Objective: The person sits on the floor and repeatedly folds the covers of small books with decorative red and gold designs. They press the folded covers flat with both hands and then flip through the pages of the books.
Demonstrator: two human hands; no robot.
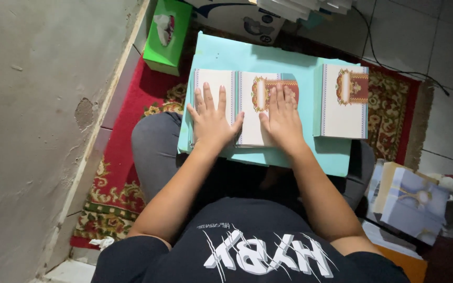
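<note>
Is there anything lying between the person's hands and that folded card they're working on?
Nothing visible does. The left hand and right hand both lie flat, directly on the opened card on the turquoise board.

A green tissue box [168, 35] stands left of and beyond the turquoise board [268, 56]. A white carton [239, 18] stands behind the board. Pale blue gift bags [412, 202] lie to its right, nearer the person.

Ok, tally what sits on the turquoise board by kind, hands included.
Hands pressing flat: 2, left hand and right hand
Open folded card under the hands: 1
Stack of printed cards at the right: 1
Total: 4, all on the turquoise board
</note>
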